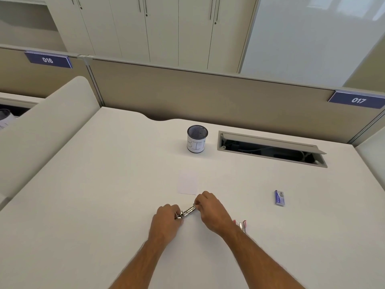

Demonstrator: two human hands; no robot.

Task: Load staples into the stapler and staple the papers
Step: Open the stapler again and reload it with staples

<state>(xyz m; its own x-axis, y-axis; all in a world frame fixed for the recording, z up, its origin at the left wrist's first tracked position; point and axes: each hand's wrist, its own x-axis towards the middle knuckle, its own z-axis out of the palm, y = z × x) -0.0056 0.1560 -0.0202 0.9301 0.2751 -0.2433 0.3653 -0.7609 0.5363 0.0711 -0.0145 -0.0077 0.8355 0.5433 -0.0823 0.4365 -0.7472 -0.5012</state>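
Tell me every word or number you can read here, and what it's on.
"016": blue sign on the divider, far left.
"017": blue sign on the divider, far right.
"BI", handwritten, the rest cut off from view: label on the mesh cup.
Print on the small blue box: too small to read.

A shiny silver metal stapler lies on an off-white desk; a small blue staple box, a pale white paper sheet (barely distinguishable), and a dark mesh cup with a white label.
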